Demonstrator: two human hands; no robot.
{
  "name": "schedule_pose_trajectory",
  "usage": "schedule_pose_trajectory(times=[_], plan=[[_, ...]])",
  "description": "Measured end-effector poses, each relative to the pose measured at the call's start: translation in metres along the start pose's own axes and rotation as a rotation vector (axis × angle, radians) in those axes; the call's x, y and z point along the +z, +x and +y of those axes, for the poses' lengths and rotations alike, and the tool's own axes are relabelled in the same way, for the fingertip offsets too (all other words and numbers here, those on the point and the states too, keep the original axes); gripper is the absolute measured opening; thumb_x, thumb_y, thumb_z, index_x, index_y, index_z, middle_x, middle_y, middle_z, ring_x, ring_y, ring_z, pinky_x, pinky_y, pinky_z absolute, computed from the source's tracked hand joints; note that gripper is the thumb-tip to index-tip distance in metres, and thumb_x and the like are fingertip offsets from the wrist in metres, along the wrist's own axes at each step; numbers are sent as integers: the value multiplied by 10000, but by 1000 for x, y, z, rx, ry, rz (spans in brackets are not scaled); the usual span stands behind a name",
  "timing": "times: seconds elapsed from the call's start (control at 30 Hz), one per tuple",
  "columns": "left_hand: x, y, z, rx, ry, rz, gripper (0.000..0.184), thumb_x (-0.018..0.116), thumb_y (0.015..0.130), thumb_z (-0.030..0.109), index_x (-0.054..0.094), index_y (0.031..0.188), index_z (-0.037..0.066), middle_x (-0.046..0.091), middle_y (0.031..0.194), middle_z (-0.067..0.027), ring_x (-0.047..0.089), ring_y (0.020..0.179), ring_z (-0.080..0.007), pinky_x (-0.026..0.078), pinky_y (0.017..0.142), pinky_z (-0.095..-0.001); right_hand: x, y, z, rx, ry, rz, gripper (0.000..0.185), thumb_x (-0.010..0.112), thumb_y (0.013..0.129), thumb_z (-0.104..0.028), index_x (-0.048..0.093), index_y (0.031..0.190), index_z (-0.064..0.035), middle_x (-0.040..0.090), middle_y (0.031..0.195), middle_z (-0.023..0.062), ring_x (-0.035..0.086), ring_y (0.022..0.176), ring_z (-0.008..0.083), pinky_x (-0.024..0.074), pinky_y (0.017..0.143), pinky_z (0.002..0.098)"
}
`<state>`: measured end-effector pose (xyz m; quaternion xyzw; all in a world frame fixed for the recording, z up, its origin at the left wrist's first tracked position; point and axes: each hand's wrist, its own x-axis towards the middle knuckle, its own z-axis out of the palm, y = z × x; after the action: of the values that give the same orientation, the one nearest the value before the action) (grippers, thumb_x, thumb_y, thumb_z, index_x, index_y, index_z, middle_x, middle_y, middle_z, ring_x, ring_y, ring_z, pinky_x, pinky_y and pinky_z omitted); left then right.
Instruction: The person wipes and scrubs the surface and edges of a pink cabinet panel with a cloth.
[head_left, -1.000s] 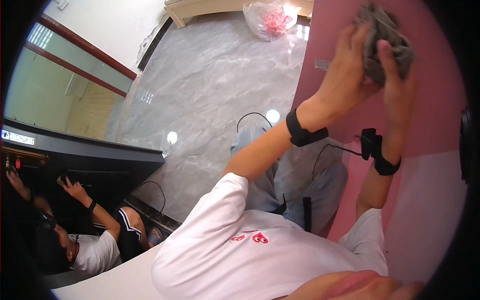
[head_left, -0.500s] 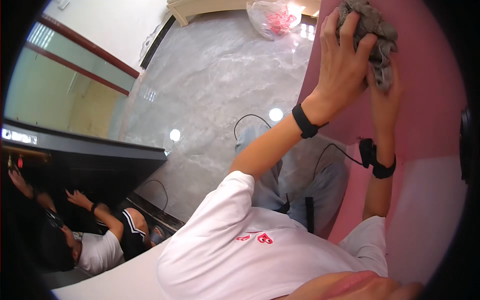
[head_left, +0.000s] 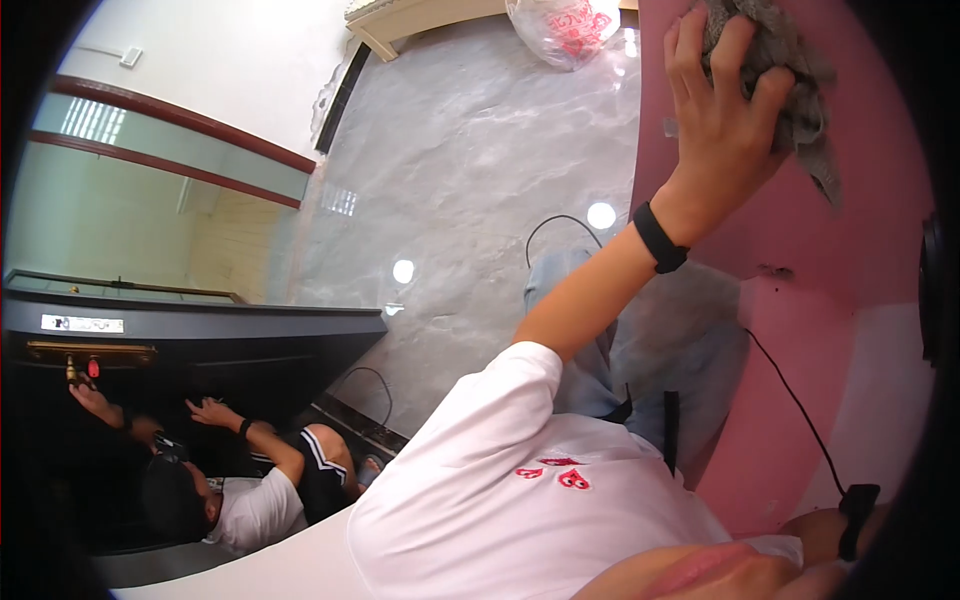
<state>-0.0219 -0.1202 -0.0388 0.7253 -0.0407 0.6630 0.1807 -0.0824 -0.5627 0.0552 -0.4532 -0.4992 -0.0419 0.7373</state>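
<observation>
My left hand (head_left: 725,125) is raised at the upper right, its fingers curled over a crumpled grey cloth (head_left: 780,75) against the pink surface (head_left: 860,230). The back of this hand faces the camera, and a black band (head_left: 660,238) circles its wrist. At the lower right edge, part of my other forearm shows with a black strap and box (head_left: 858,510). My right hand itself lies beyond the visible area, so its fingers cannot be seen.
At the lower left, another person (head_left: 255,505) crouches by a dark door (head_left: 240,345), one hand at its brass lock (head_left: 90,354). A plastic bag (head_left: 565,30) lies on the grey marble floor (head_left: 470,130) beside a pale wooden piece (head_left: 420,25). A black cable (head_left: 800,405) crosses the pink panel.
My right hand has left the cloth and dropped out of view at the lower right. My left hand keeps hold of the cloth. The camera view has shifted, showing more of the door.
</observation>
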Motion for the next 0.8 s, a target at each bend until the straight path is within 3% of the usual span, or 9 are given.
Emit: schedule_pose_trajectory(times=[0.07,0.23,0.3,0.43,0.6,0.8], plan=[[3,0,-3,24,18,-22,451,787,740,56,655,1165,129,470,1417,-193,417,1326,-487,427,1060,-612,0,14,-22,-39,191,-112,429,584,870,-747,564,834,-320,509,791,-82,498,748,142,308,719,427],[17,-10,-18,47,-25,-15,439,793,744,56,647,1152,123,465,1413,-201,409,1335,-496,413,1068,-612,-11,53,2,252,-153,8,420,583,889,-711,568,894,-292,520,849,-55,505,801,161,317,763,438],[28,-14,-39,223,154,59,442,808,732,71,646,1139,131,469,1409,-196,419,1321,-491,417,1064,-602,-18,66,25,397,-267,7,417,582,897,-697,570,917,-280,525,872,-44,507,822,168,321,780,442],[33,-21,-41,216,181,74,446,816,728,83,649,1138,142,475,1401,-189,429,1306,-482,424,1053,-588,-34,71,53,562,-344,-26,414,581,912,-668,573,965,-258,533,918,-23,513,864,184,329,814,451],[18,-18,-42,235,226,-45,463,813,723,81,649,1149,159,463,1405,-182,432,1302,-475,430,1046,-578,-55,76,66,643,-334,-63,413,579,931,-632,577,1025,-229,544,975,4,520,917,203,338,857,462],[20,-20,-49,266,222,-35,523,824,707,83,634,1190,148,449,1420,-193,421,1320,-488,422,1059,-590,-70,80,67,670,-321,-122,418,578,954,-589,582,1096,-195,557,1044,37,528,980,226,350,909,475]])
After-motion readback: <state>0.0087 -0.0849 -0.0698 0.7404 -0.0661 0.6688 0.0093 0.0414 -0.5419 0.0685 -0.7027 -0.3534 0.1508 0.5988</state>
